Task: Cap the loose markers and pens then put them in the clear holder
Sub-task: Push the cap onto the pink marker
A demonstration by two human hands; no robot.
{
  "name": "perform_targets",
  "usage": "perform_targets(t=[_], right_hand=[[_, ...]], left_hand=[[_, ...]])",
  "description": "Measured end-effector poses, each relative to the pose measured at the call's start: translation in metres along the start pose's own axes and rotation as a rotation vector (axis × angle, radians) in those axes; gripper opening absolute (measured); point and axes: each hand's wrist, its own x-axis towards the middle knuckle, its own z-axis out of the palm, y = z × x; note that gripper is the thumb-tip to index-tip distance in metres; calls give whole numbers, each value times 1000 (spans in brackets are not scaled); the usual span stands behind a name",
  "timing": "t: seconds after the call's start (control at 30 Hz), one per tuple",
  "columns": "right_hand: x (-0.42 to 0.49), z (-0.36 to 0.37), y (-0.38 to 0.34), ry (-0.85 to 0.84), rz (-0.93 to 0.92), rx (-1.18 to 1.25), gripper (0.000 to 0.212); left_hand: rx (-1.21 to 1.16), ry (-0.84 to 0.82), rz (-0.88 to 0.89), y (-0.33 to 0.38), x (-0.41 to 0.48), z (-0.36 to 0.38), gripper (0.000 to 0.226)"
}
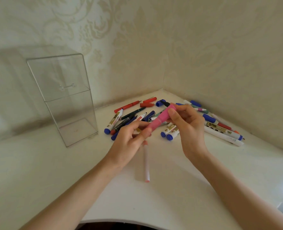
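Both hands hold one pink marker (160, 118) above the white table. My left hand (130, 140) grips its lower barrel, and my right hand (185, 123) pinches the pink cap end at the top. Behind the hands lies a pile of loose pens and markers (134, 113), red, blue and white, some uncapped. A white pen with a pink tip (146, 165) lies alone below my left hand. The clear holder (62, 97) stands upright at the left with nothing inside it.
The table (170, 196) fits into a wall corner; patterned wallpaper rises behind and to the right. More markers (223, 130) lie along the right wall. Loose blue caps (195, 103) sit near the corner. The table's front edge curves near the bottom.
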Motion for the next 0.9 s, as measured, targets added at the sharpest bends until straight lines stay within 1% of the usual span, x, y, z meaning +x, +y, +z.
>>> perform_targets(t=[0.07,0.1,0.17,0.2,0.27,0.3,0.33,0.37,0.43,0.5,0.57,0.63,0.67,0.73,0.83,0.9], right_hand=[[-1,0,-1,-27,-40,-2,26],[-3,1,-1,-35,-53,-2,26],[-5,2,0,-36,-59,-14,24],[-6,2,0,-52,-49,-50,22],[-6,3,1,-147,-9,-179,18],[-5,2,3,-181,25,-237,21],[-5,-1,5,-190,63,-271,30],[-4,-4,6,-173,101,-295,37],[-1,-11,9,-79,110,-422,37],[5,-18,11,34,99,-617,33],[12,-26,15,127,127,-784,29],[14,-31,20,143,144,-923,22],[13,-32,22,111,150,-982,20],[9,-30,27,9,182,-1076,26],[5,-25,30,-94,197,-1163,38],[6,-24,29,-112,218,-1111,37]], left_hand=[[-279,-92,-176,-1,-1,-4,10],[-351,-125,-222,-1,-1,-6,10],[-315,-144,-230,1,-1,-9,13],[-250,-118,-218,3,0,-10,12],[-80,-6,-198,7,-4,-12,8],[53,69,-168,9,-8,-14,7],[216,160,-125,9,-14,-18,7],[392,263,-81,7,-23,-24,8],[732,440,-20,6,-46,-43,13],[973,548,-58,7,-69,-60,15],[1121,609,-148,9,-82,-69,14],[1225,611,-206,9,-86,-69,17],[1265,598,-222,10,-85,-67,20],[1324,572,-230,12,-84,-64,23],[1330,511,-126,16,-80,-63,27],[1267,391,2,20,-71,-54,26]])
